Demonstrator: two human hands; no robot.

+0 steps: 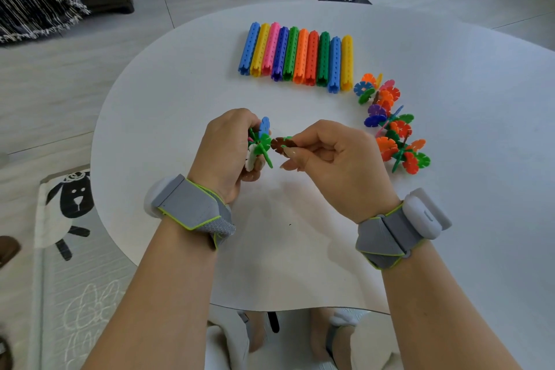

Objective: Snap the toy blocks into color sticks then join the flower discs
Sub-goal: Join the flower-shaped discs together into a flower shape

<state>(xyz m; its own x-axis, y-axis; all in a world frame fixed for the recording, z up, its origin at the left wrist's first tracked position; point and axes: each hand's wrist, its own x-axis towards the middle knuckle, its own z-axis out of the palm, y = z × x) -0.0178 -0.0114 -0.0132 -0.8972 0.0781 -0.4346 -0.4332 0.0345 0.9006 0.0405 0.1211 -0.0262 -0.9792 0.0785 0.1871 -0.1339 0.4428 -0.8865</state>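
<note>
Pinching a brown flower disc (280, 144) between thumb and forefinger, the right hand (333, 156) holds it just at the green disc of a small cluster (260, 143). The other fingers of that hand are curled in. The left hand (223, 147) grips the cluster, its fingers curled closely round blue, green, white and pink discs. Both hands are above the white table (180, 84). Farther back, ten colour sticks (297, 54) lie side by side in a touching row. A long string of joined flower discs (390, 126) rests beside the last yellow stick and runs toward the near right.
</note>
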